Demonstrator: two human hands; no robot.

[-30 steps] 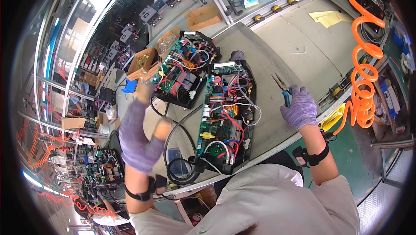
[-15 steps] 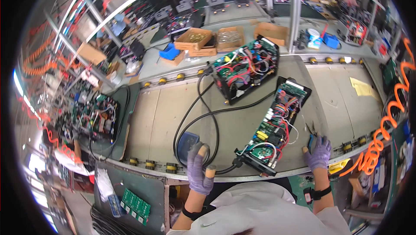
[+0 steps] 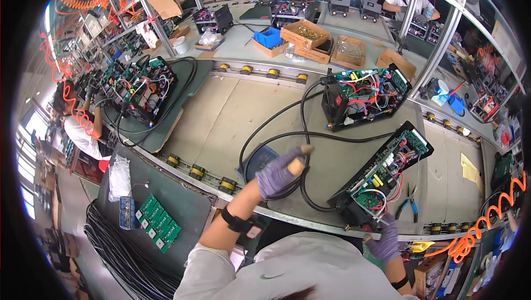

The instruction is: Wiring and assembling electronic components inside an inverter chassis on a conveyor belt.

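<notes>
Where the smooth grey work surface [image 3: 345, 164] is flanked by tracks of black-and-yellow rollers [image 3: 196, 171], a long black-cased unit with a green circuit board and coloured wires [image 3: 381, 178] is set aslant, its lower end at the front edge. By that end the purple-gloved right hand [image 3: 385, 242] is placed, fingers partly hidden; whether anything is gripped cannot be told. The purple-gloved left hand [image 3: 278, 178], bare-tipped, is extended at a looped thick black cable [image 3: 305, 192]; whether it is pinched cannot be told. Blue-handled metal pliers [image 3: 408, 210] are laid right of the unit; a second, boxier black-cased unit [image 3: 362, 98] is stood behind. At left, a dark green side table [image 3: 191, 203] is loaded with green circuit boards [image 3: 159, 222] and bundled black cables [image 3: 124, 244]. On the pale far bench [image 3: 238, 42], cardboard boxes of small metal parts [image 3: 296, 39] are kept. White-clad co-workers are seen at left [image 3: 86, 134] and across the room; an orange coiled hose [image 3: 460, 251] is strung at right.
</notes>
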